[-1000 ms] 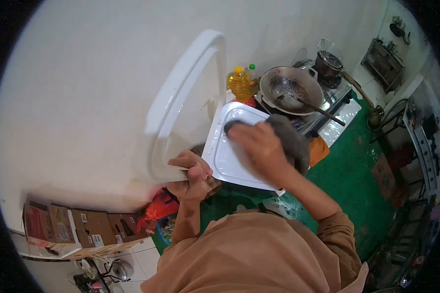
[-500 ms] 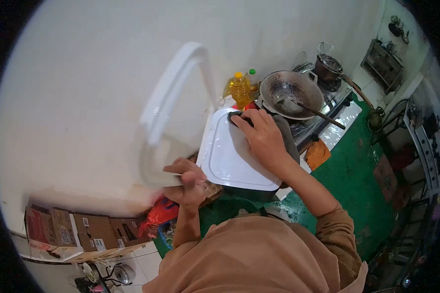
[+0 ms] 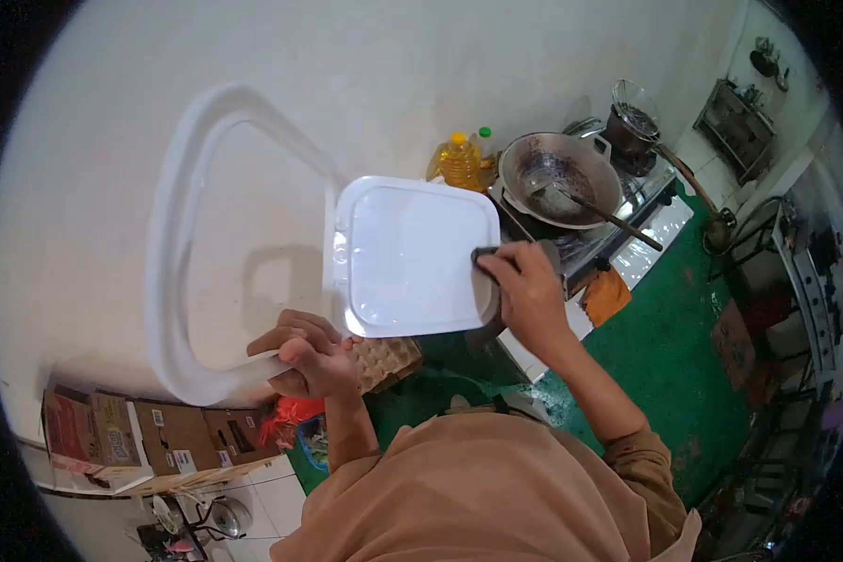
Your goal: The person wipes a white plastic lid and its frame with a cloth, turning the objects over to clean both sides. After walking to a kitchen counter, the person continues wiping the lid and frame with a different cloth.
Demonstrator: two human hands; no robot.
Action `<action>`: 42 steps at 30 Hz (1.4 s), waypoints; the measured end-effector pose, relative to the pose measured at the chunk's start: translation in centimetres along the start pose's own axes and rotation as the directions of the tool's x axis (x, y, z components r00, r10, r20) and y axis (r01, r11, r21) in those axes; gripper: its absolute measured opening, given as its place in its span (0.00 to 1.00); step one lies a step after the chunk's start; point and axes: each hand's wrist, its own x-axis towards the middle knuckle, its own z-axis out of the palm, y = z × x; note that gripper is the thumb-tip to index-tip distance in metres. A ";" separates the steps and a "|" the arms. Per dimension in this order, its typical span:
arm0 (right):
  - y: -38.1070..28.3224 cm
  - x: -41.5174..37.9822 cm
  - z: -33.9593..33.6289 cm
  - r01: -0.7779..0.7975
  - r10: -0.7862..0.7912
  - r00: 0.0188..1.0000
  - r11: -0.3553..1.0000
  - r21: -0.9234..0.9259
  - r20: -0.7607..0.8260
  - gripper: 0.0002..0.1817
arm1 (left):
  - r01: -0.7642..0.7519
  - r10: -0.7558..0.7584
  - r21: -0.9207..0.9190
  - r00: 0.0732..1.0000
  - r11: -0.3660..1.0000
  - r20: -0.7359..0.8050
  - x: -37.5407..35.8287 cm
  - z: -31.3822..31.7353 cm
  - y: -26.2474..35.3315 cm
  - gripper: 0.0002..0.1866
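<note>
A white plastic lid panel (image 3: 420, 253) with rounded corners faces up in front of me. Joined along its left side is an open white frame (image 3: 170, 253), swung out toward the wall. My left hand (image 3: 311, 361) is closed around the frame's lower corner, thumb uppermost. At the panel's right edge, my right hand (image 3: 529, 286) pinches a small dark pad (image 3: 482, 254) against the white surface. The pad's exact kind cannot be made out, and the fingers cover much of it.
A wok (image 3: 557, 173) with a long-handled utensil rests on the stove (image 3: 585, 253). Yellow oil bottles (image 3: 459, 164) stand against the wall. Below are an egg tray (image 3: 384, 361), cardboard boxes (image 3: 164, 436) and an orange cloth (image 3: 606, 297) by the counter edge.
The panel has shifted left and turned, and its frame has swung left and down. My left hand has closed on the frame. My right hand with the dark pad has moved down to the panel's right edge.
</note>
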 end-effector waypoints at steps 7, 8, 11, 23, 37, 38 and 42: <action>-2.1 -1.7 -0.2 -0.033 0.034 0.999 0.994 0.109 -0.010 0.17 | -0.132 0.132 0.012 0.989 0.991 -0.063 0.8 -0.4 -1.1 0.22; -2.4 -1.8 -0.2 -0.046 0.047 0.999 0.992 0.114 -0.005 0.16 | -0.156 0.155 -0.009 0.986 0.988 -0.057 0.9 -0.4 -1.2 0.20; -3.3 -2.3 0.1 -0.023 0.024 1.000 0.991 0.129 -0.010 0.16 | -0.181 0.179 -0.027 0.982 0.983 -0.067 1.1 -0.3 -1.5 0.19; -6.7 1.2 2.3 0.123 -0.105 0.991 0.965 0.233 -0.089 0.17 | 0.042 -0.017 -0.178 0.990 0.983 0.137 -2.2 1.5 -2.5 0.21; -4.7 0.4 2.3 0.108 -0.104 0.994 0.981 0.159 -0.038 0.20 | 0.053 -0.045 -0.114 0.996 0.992 0.073 -2.2 1.9 -2.8 0.22; -5.2 0.6 2.2 0.131 -0.134 0.991 0.973 0.193 0.002 0.21 | 0.073 -0.057 -0.135 0.992 0.988 0.114 -2.5 1.9 -2.7 0.22; 0.2 1.8 1.8 0.066 -0.057 0.989 0.996 0.066 -0.140 0.20 | 0.013 -0.002 -0.139 0.997 0.990 0.078 -2.5 0.8 -2.9 0.23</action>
